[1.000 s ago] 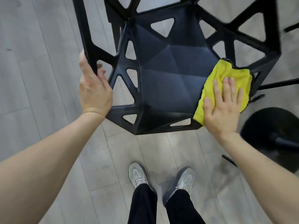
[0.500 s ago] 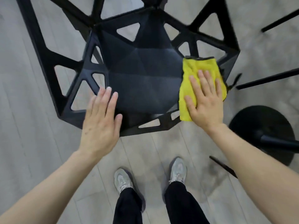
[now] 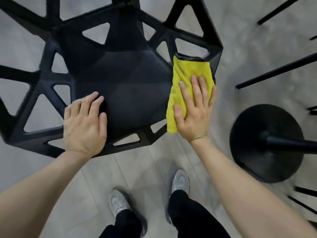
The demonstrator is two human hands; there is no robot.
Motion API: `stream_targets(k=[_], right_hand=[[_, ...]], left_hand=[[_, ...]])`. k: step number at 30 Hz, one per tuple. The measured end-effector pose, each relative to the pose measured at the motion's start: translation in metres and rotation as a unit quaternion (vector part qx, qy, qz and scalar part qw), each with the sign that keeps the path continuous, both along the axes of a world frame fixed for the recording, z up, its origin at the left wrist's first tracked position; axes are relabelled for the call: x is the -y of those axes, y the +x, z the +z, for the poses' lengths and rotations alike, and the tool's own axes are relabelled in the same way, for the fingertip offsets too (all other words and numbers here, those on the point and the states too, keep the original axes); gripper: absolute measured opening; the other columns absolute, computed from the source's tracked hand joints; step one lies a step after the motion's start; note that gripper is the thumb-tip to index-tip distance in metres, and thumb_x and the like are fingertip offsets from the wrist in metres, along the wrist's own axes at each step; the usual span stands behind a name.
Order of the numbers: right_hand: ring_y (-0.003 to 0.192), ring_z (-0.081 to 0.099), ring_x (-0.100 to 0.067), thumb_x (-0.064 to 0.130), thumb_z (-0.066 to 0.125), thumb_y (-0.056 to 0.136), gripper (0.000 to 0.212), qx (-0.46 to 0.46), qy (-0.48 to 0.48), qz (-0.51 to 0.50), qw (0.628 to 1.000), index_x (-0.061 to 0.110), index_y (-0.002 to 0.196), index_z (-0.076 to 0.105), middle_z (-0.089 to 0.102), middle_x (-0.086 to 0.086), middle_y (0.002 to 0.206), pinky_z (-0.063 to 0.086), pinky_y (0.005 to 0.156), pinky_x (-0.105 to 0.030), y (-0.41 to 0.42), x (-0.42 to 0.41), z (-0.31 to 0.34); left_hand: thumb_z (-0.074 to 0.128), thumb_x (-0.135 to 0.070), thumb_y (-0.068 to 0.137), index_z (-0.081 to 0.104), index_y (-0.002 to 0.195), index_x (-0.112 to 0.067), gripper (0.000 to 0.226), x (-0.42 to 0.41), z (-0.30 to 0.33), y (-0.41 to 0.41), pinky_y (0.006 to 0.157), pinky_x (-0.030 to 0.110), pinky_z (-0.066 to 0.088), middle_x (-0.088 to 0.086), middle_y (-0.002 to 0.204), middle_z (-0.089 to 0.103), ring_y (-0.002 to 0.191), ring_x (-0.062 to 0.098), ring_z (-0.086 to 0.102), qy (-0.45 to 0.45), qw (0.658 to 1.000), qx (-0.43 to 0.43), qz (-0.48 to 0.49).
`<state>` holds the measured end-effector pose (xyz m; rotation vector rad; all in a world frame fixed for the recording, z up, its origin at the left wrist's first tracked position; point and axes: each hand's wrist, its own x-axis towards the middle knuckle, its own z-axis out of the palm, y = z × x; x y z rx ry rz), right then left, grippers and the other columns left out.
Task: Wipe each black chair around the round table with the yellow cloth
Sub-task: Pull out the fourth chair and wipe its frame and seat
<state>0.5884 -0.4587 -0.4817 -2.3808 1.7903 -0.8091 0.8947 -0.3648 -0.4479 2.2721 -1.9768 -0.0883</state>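
Note:
A black chair (image 3: 130, 93) with triangular cut-outs fills the upper middle of the head view, seen from above. The yellow cloth (image 3: 187, 78) lies over the seat's right edge. My right hand (image 3: 195, 110) presses flat on the cloth with straight fingers. My left hand (image 3: 85, 122) rests on the seat's front left corner, its fingers lying on the seat and slightly bent, holding nothing.
The round black base (image 3: 267, 143) of the table stands on the floor at the right, its pole running off to the right. Thin black legs of other chairs (image 3: 277, 71) cross the upper right. My two shoes (image 3: 118, 203) stand on pale floorboards below the chair.
My left hand let go of the chair's left frame and came to rest on the seat's front left corner. The view moved closer over the chair. My right hand stays flat on the cloth.

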Motion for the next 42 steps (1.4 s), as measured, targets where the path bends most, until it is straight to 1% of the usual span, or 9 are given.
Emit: stream_targets(k=[3, 8, 15, 19, 23, 27, 30, 35, 42], right_hand=[[0.161, 0.023, -0.035, 0.045, 0.05, 0.101, 0.062, 0.066, 0.04, -0.065, 0.995, 0.018, 0.157, 0.051, 0.036, -0.014, 0.169, 0.013, 0.125, -0.071, 0.086, -0.063, 0.005], [0.159, 0.029, -0.029, 0.053, 0.067, 0.098, 0.068, -0.04, -0.012, 0.184, 0.982, 0.025, 0.157, 0.05, 0.039, -0.009, 0.168, 0.023, 0.128, -0.059, 0.096, -0.093, -0.001], [0.164, 0.015, -0.027, 0.052, 0.056, 0.103, 0.063, -0.058, 0.017, -0.026, 0.998, 0.027, 0.16, 0.046, 0.027, -0.005, 0.174, 0.015, 0.127, -0.062, 0.001, 0.032, 0.02], [0.159, 0.029, -0.027, 0.048, 0.048, 0.106, 0.057, -0.06, 0.018, 0.091, 0.994, 0.022, 0.157, 0.051, 0.036, -0.006, 0.17, 0.019, 0.127, -0.056, 0.072, -0.034, 0.017], [0.158, 0.031, -0.022, 0.066, 0.04, 0.105, 0.063, -0.134, 0.01, 0.209, 0.969, 0.031, 0.156, 0.052, 0.044, -0.003, 0.166, 0.018, 0.129, -0.048, 0.056, -0.009, 0.021], [0.164, 0.014, -0.02, 0.075, 0.028, 0.101, 0.075, -0.227, -0.028, 0.042, 0.972, 0.031, 0.158, 0.048, 0.029, -0.002, 0.173, 0.007, 0.132, -0.05, -0.029, 0.094, 0.037], [0.163, 0.018, -0.027, 0.069, 0.028, 0.101, 0.074, -0.212, -0.007, 0.016, 0.977, 0.026, 0.158, 0.049, 0.033, -0.008, 0.171, 0.008, 0.131, -0.053, 0.003, 0.079, 0.027], [0.16, 0.024, -0.023, 0.068, 0.035, 0.102, 0.069, -0.165, 0.061, 0.252, 0.952, 0.035, 0.162, 0.041, 0.036, -0.003, 0.17, 0.014, 0.131, -0.046, 0.071, -0.028, 0.029], [0.164, -0.006, -0.019, 0.076, 0.013, 0.1, 0.084, -0.305, 0.156, 0.13, 0.93, 0.03, 0.17, 0.009, 0.005, -0.002, 0.178, -0.007, 0.132, -0.047, 0.11, 0.146, 0.039]], left_hand=[[0.039, -0.033, 0.109, 0.053, 0.152, -0.009, 0.051, -0.002, 0.0, 0.001, 0.116, 0.053, 0.037, 0.007, 0.162, 0.049, 0.138, 0.036, 0.048, 0.004, 1.0, 0.0, 0.0], [0.041, -0.033, 0.108, 0.056, 0.15, -0.01, 0.051, -0.002, -0.003, 0.004, 0.113, 0.054, 0.038, 0.007, 0.161, 0.051, 0.136, 0.038, 0.051, -0.006, 1.0, -0.005, -0.004], [0.042, -0.033, 0.104, 0.059, 0.146, -0.008, 0.052, 0.002, -0.001, 0.0, 0.109, 0.056, 0.039, 0.009, 0.154, 0.055, 0.133, 0.038, 0.05, -0.007, 1.0, -0.005, -0.005], [0.044, -0.037, 0.096, 0.063, 0.127, -0.008, 0.046, 0.026, -0.001, 0.012, 0.099, 0.055, 0.043, 0.011, 0.124, 0.058, 0.115, 0.039, 0.051, 0.012, 0.999, 0.031, -0.042], [0.035, -0.047, 0.102, 0.053, 0.154, -0.017, 0.063, 0.039, -0.016, 0.024, 0.119, 0.054, 0.038, 0.009, 0.15, 0.052, 0.14, 0.037, 0.045, -0.002, 0.996, -0.014, -0.085], [0.027, -0.053, 0.103, 0.05, 0.158, -0.025, 0.065, 0.045, -0.024, 0.026, 0.122, 0.052, 0.038, 0.003, 0.155, 0.048, 0.145, 0.03, 0.04, -0.001, 0.996, 0.01, -0.09], [0.025, -0.054, 0.103, 0.05, 0.157, -0.026, 0.066, 0.047, -0.025, 0.025, 0.122, 0.05, 0.037, 0.001, 0.156, 0.047, 0.145, 0.028, 0.039, 0.01, 0.996, 0.011, -0.086], [0.02, -0.056, 0.101, 0.049, 0.161, -0.025, 0.073, 0.041, -0.023, 0.022, 0.122, 0.048, 0.036, 0.001, 0.158, 0.048, 0.145, 0.027, 0.039, 0.024, 0.997, 0.003, -0.078], [0.008, -0.059, 0.099, 0.036, 0.167, -0.029, 0.079, 0.041, -0.019, 0.021, 0.128, 0.039, 0.027, -0.002, 0.167, 0.037, 0.152, 0.021, 0.03, 0.04, 0.996, 0.014, -0.076]])
